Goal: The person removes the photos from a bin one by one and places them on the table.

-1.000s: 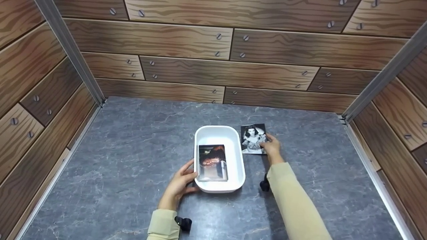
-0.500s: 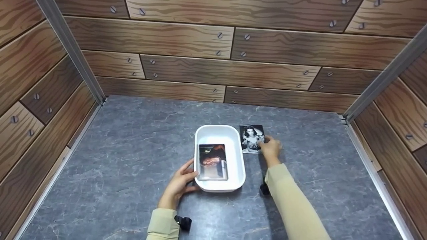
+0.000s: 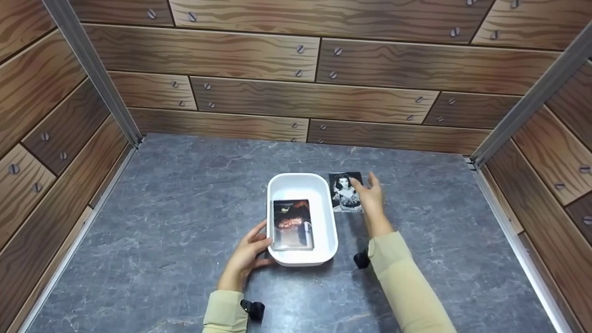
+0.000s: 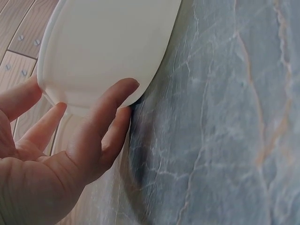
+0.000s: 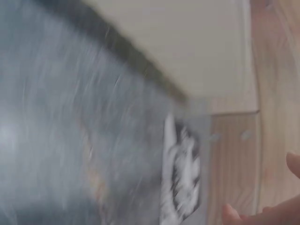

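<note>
In the head view, my left hand [image 3: 247, 259] rests against the near left side of a white plastic tub [image 3: 326, 222]. Its outstretched fingers touch the tub's outer wall [image 4: 108, 47] in the left wrist view. Inside the tub lies a colour photo [image 3: 293, 226] with a glossy surface, along the left wall. My right hand [image 3: 373, 196], holding nothing, has thumb and fingers spread at the right edge of a black-and-white photo [image 3: 344, 196] of a person. That photo lies flat just right of the tub; it is blurred in the right wrist view.
The tub and loose photo are on a grey marbled tabletop [image 3: 185, 208]. Wood-plank-patterned panels [image 3: 259, 97] stand behind and on both sides, with grey metal posts [image 3: 92, 69] at the corners. A black wrist camera [image 3: 253, 309] sits at the left sleeve.
My right hand has let go of the black-and-white photo and spread its fingers. The photo has shifted slightly left, close against the tub. My left hand stays at the tub.
</note>
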{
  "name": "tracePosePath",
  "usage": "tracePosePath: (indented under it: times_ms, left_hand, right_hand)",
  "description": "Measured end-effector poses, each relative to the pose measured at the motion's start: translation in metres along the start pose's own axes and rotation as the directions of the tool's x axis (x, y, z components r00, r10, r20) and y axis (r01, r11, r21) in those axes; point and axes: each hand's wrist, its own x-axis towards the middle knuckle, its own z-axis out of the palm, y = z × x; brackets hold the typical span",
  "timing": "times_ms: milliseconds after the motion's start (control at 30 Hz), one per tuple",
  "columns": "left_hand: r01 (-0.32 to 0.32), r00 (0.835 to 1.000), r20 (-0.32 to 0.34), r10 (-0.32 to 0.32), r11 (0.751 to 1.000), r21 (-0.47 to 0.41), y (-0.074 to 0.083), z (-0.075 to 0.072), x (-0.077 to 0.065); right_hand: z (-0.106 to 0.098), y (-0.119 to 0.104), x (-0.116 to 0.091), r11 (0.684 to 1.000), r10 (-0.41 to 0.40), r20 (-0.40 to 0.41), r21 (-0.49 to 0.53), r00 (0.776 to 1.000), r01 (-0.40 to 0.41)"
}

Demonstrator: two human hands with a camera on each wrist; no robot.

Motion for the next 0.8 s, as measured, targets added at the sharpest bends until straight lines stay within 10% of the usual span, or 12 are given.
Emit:
tracePosePath:
  times_ms: [467, 800]
  left_hand:
    - [-0.007, 1.000, 0.003, 0.007, 1.000, -0.007, 0.000, 0.001, -0.001]
    - [0.004, 1.000, -0.011, -0.005, 1.000, -0.014, 0.000, 0.001, -0.001]
  right_hand:
    - [0.058, -0.001, -0.080, 0.982, -0.151, 0.148, 0.139, 0.977, 0.131]
    - [0.085, 0.026, -0.098, 0.998, -0.041, 0.245, 0.049, 0.969, 0.030]
